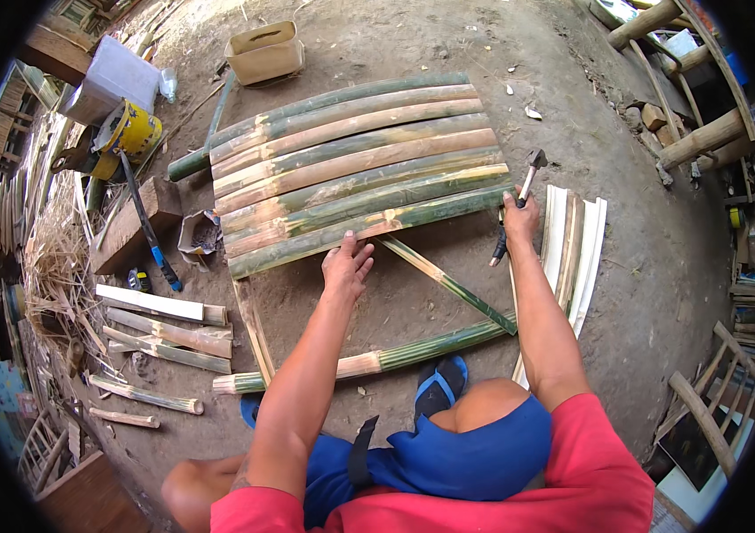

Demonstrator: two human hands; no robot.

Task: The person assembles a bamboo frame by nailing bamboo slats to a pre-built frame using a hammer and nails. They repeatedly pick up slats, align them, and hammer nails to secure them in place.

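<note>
Split green and tan bamboo slats (359,147) lie side by side across a bamboo frame (448,346), making a slatted panel in front of me. My left hand (347,268) is at the nearest slat (306,244), fingertips touching its near edge, fingers apart and holding nothing. In my right hand (521,216) is a hammer (527,178), its metal head up and its dark handle end down. That hand is beside the right end of the nearest slat; whether its fingers also touch the slat I cannot tell. A diagonal bamboo strut (448,282) runs below the panel.
Loose bamboo strips lie left (173,333) and right (573,258). At the left are a handsaw (148,222), a tape measure (138,280), a wood block (139,222) and a yellow bucket (135,130). A tan container (264,55) stands beyond the panel.
</note>
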